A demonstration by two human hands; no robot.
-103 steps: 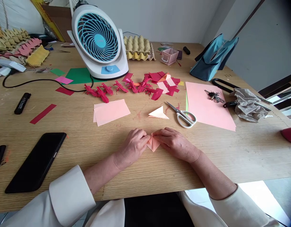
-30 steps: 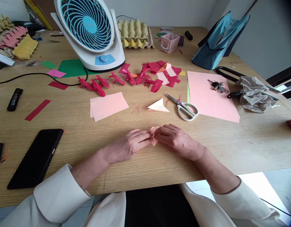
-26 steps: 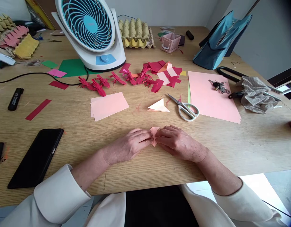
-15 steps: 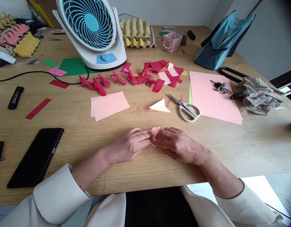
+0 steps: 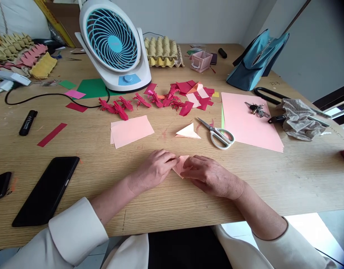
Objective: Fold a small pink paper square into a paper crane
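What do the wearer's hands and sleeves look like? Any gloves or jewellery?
Left hand and right hand: bare, no gloves, rings or watch visible. Left sleeve and right sleeve: plain off-white, loose; left cuff broad.

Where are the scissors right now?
Head view, right of centre: the scissors lie on the table, between the small folded paper and the large pink sheets, beyond the right hand.
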